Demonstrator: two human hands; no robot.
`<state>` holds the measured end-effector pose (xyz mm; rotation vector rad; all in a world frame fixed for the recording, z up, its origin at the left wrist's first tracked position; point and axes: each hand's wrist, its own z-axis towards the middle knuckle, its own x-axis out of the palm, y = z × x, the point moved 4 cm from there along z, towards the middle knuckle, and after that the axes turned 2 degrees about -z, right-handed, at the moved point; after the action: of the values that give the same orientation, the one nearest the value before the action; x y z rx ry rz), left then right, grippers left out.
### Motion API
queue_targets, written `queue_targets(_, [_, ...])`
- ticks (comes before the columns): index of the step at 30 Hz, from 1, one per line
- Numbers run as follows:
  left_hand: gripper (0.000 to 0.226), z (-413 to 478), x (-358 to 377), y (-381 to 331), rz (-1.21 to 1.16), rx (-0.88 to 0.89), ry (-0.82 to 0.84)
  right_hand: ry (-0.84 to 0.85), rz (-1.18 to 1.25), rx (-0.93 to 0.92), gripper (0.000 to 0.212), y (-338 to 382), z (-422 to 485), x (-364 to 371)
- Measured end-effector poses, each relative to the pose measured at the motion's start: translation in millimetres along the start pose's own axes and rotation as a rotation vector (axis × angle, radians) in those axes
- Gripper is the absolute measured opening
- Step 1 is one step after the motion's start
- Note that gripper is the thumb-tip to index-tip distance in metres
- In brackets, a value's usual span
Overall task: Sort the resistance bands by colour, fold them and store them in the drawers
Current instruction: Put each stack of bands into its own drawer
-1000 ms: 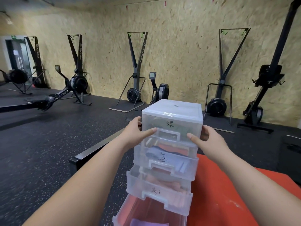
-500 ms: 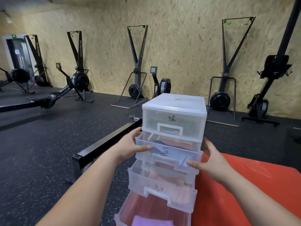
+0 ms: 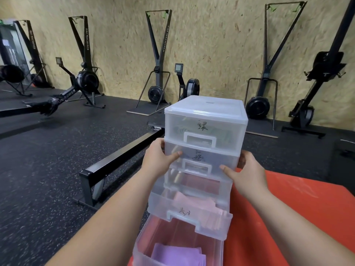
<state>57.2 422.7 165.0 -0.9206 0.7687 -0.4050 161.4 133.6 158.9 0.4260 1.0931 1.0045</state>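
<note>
Drawer unit (image 3: 206, 106): 2 lowest open, pink bands (image 3: 197, 203), seemingly lilac bands (image 3: 176, 254).

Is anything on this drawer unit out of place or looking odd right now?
Nothing looks spilled or damaged. Two drawers stand pulled out: the third drawer, with pink bands, and the bottom drawer, with purple bands. The left hand and right hand hold the second drawer at its front corners.

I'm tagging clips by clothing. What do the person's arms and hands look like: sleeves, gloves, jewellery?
The left forearm and right forearm are bare as far as the frame shows; no sleeve is in view. The left hand and right hand wear no gloves, and no watch, ring or bracelet shows.
</note>
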Motion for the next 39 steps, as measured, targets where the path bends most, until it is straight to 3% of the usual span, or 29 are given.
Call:
queue_targets(4, [0.062, -10.4, -9.2, -5.3, -0.048, 0.001, 0.146, 0.121, 0.041, -0.017, 0.078, 5.8, -13.9, -5.8])
queue_targets(8, [0.107, -46.0, -26.2, 20.3, -0.153, -0.034, 0.233, 0.288, 0.323, 0.012, 0.068, -2.5, -59.5, -11.5])
queue_targets(10, [0.109, -73.4, -31.5, 44.7, -0.171, -0.044, 0.269, 0.375, 0.369, 0.007, 0.09, -22.5, -89.8, -7.4])
queue_targets(13, [0.114, -105.7, -28.8, 86.3, -0.116, -0.108, 0.336, 0.432, 0.321, 0.022, 0.141, -56.7, -120.8, 7.6])
queue_targets(15, [0.121, -112.7, -23.7, 108.4, -0.11, -0.157, 0.34, 0.44, 0.317, 0.043, 0.154, -64.3, -127.9, 15.0])
queue_targets(20, [0.123, -94.7, -13.9, 113.1, -0.15, -0.171, 0.311, 0.424, 0.311, 0.044, 0.127, -61.0, -107.6, 26.2])
queue_targets(24, [0.13, -69.0, -0.1, 102.2, -0.169, -0.158, 0.366, 0.396, 0.262, 0.061, 0.121, -74.3, -79.5, 34.1])
queue_targets(27, [0.115, -51.6, 16.8, 106.3, -0.114, -0.14, 0.384, 0.331, 0.204, 0.048, 0.107, -81.3, -63.0, 38.4])
queue_targets(32, [0.058, -39.1, 38.1, 96.5, 0.008, -0.08, 0.228, 0.123, 0.021, 0.0, 0.071, -80.7, -49.3, 44.2])
queue_targets(35, [0.055, -38.3, 44.7, 90.2, 0.113, -0.095, 0.119, 0.046, 0.008, 0.034, 0.061, -84.5, -46.2, 51.4])
queue_targets(39, [0.056, -39.8, 43.5, 84.3, 0.22, -0.144, 0.14, 0.08, -0.032, 0.036, 0.061, -83.3, -41.4, 49.3])
